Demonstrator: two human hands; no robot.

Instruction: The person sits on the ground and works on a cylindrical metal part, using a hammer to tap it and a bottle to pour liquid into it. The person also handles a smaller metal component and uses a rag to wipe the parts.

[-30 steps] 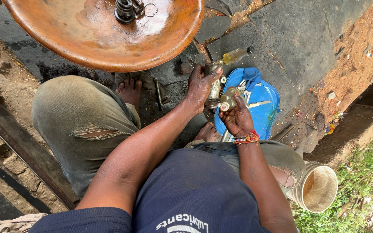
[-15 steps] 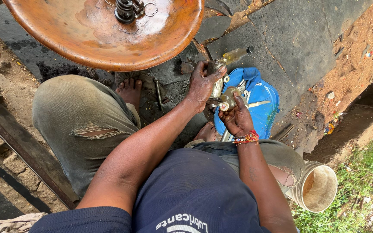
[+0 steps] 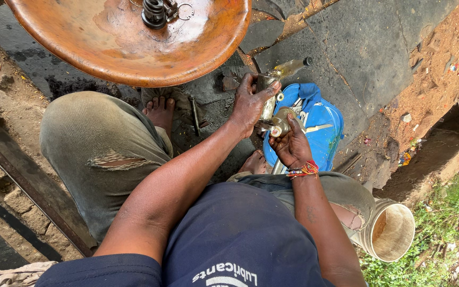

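Note:
My left hand (image 3: pixel 248 103) grips a greasy metal part (image 3: pixel 268 103), a short upright tube, over the ground between my knees. My right hand (image 3: pixel 291 144), with a red thread band at the wrist, holds a smaller brass-coloured cylinder piece (image 3: pixel 281 125) against the lower end of that part. Both hands are oily. Beneath them lies a blue plastic container (image 3: pixel 320 127) with a few metal tools in it. A glass bottle (image 3: pixel 288 67) of pale liquid lies just beyond my left hand.
A large rusty orange metal bowl (image 3: pixel 107 48) with a coil spring (image 3: pixel 154 11) and small parts stands ahead. A bolt (image 3: pixel 195 114) lies by my bare foot (image 3: pixel 160 109). An open beige bucket (image 3: pixel 391 231) sits at right, near grass and a ditch.
My hands and the metal part have shifted slightly; the left hand's grip turned a little on the tube. Nothing was let go.

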